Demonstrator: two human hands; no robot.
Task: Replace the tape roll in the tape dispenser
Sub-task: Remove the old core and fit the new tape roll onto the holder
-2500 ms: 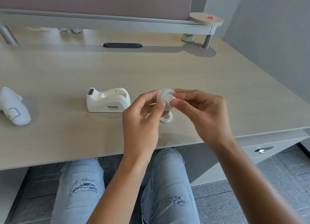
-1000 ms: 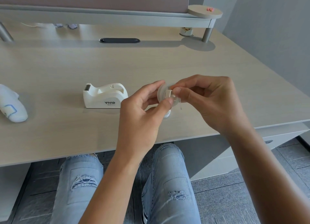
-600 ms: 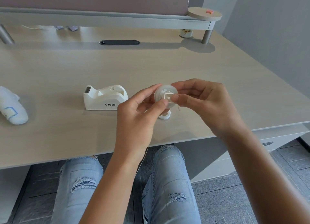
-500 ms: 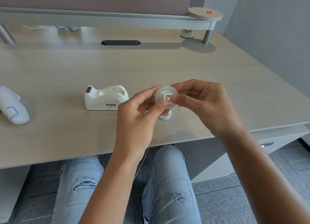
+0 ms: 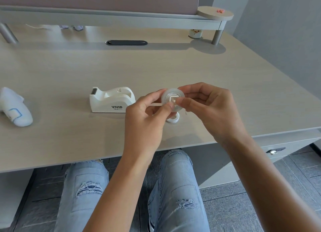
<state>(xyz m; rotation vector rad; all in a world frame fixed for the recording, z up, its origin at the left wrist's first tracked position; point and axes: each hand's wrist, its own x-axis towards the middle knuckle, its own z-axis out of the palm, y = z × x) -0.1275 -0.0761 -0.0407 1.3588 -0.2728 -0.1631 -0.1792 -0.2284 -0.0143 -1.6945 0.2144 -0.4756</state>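
Both hands are held up at centre frame, just above the counter (image 5: 173, 67) edge. Left hand (image 5: 144, 120) and right hand (image 5: 213, 110) together hold the new tape roll (image 5: 172, 99), a translucent ring with a white hub (image 5: 172, 98) in its centre. Fingers of both hands are pinched narrow on the roll: left on its near left rim, right on its right side, thumb tip at the hub. A pale strip runs left from the roll across the left fingers; whether it is the tape's loose end, cannot tell.

Tape dispenser (image 5: 112, 100) sits on the counter left of the hands, well apart from them, its cradle empty. A small white ring, probably the spent core (image 5: 172, 119), lies on the counter just below the roll.

Judged step: seating the hub in the roll. Press it square and fully home, keep the roll flat, and keep fingers off the sticky side.

Readable text: "VIVID" in black on the dispenser's side. Smaller print beneath it is too fine to read.
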